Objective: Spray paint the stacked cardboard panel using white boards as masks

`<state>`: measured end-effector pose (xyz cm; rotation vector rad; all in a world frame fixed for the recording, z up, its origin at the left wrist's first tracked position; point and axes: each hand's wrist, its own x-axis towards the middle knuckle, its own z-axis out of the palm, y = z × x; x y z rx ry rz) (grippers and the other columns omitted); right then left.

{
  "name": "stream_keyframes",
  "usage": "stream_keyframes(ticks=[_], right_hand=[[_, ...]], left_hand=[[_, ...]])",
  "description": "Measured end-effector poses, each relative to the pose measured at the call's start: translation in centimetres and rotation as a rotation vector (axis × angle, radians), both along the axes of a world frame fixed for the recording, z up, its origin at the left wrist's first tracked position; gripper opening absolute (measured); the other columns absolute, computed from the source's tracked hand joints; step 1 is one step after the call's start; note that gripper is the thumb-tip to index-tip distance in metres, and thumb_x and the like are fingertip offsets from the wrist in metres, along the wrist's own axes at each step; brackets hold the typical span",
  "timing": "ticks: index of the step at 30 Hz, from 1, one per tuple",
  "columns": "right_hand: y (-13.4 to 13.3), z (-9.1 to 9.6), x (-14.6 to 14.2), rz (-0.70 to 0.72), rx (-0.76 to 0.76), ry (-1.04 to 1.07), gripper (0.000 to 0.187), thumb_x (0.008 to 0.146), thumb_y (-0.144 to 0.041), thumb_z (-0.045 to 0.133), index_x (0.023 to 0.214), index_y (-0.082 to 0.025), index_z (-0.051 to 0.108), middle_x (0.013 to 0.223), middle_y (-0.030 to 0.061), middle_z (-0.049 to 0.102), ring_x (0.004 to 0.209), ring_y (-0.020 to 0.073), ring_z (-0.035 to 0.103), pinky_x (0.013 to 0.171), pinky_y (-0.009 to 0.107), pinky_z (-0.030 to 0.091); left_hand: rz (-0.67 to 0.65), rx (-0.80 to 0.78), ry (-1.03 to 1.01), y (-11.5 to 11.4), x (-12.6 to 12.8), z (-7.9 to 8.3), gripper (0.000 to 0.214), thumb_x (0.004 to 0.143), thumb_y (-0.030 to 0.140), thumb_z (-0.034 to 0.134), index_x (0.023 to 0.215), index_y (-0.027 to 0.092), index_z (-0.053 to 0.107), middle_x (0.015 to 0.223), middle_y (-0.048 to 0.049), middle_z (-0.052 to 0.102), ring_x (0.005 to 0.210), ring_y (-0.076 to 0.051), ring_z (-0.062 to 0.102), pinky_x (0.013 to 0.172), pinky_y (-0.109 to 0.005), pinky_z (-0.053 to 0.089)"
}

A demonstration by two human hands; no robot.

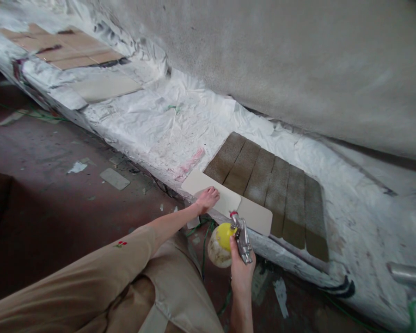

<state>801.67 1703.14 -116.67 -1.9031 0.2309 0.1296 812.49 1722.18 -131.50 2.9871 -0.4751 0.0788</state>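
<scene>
My right hand (241, 273) is wrapped round a spray gun (242, 238), a metal one with a paint cup (220, 247) in yellow and stained white. The gun's red-ringed nozzle points up toward the bench. My left hand (208, 200) lies with curled fingers at the near edge of a pale rounded card (194, 182); its thumb is hidden. A second pale card (258, 216) sits beside and partly under the first. Both cover the lower ends of some brown-painted panels (260, 171), which lie side by side in a row, lighter and speckled toward the top.
White, paint-marked sheeting (142, 125) covers the long bench. Farther left are a pale board (104, 88) and tan panels (65, 46). A metal cylinder (409, 275) stands at right. A green hose (205, 245) hangs below the bench edge, and scraps (114, 178) litter the floor.
</scene>
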Motion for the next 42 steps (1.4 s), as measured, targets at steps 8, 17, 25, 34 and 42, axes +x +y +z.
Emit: stream_keyframes(ticks=[8,17,25,34,42], right_hand=[[1.1,0.4,0.5,-0.005,0.017,0.008,0.039,0.074,-0.045,0.069,0.098,-0.014,0.069,0.098,0.0111,0.072,0.091,0.0255,0.066,0.084,0.038,0.051],[1.2,-0.2,1.0,-0.081,0.066,-0.032,0.037,0.073,-0.044,0.071,0.094,-0.014,0.069,0.092,0.0098,0.072,0.083,0.0232,0.065,0.079,0.035,0.052],[0.6,-0.3,-0.1,-0.048,0.052,0.017,0.040,0.073,-0.044,0.071,0.100,-0.014,0.071,0.098,0.0116,0.073,0.088,0.0250,0.066,0.081,0.036,0.051],[-0.6,-0.9,-0.5,-0.080,0.004,-0.008,0.036,0.075,-0.044,0.069,0.094,-0.012,0.068,0.092,0.0102,0.072,0.086,0.0237,0.064,0.081,0.035,0.049],[0.2,-0.1,-1.6,-0.059,0.056,0.043,0.038,0.074,-0.045,0.069,0.093,-0.013,0.069,0.093,0.0106,0.072,0.087,0.0238,0.065,0.081,0.035,0.051]], left_hand=[[0.005,0.008,-0.016,-0.3,0.0,-0.4,0.017,0.088,0.016,0.048,0.101,0.013,0.059,0.106,-0.0134,0.055,0.106,-0.027,0.046,0.095,-0.043,0.038],[-0.001,0.006,-0.027,-0.2,0.0,-0.4,0.020,0.090,0.016,0.044,0.105,0.013,0.058,0.108,-0.0140,0.055,0.109,-0.027,0.046,0.092,-0.043,0.039],[-0.002,-0.005,0.021,-0.2,0.3,-0.5,0.017,0.089,0.017,0.048,0.102,0.016,0.058,0.106,-0.0120,0.056,0.107,-0.027,0.046,0.089,-0.043,0.041],[0.027,0.010,0.044,-0.4,0.8,-0.7,0.020,0.088,0.016,0.047,0.105,0.013,0.057,0.103,-0.0128,0.057,0.100,-0.027,0.048,0.083,-0.041,0.042],[0.017,0.014,0.054,-0.4,0.8,-0.1,0.024,0.085,0.017,0.051,0.108,0.012,0.057,0.102,-0.0141,0.056,0.099,-0.029,0.047,0.082,-0.042,0.040]])
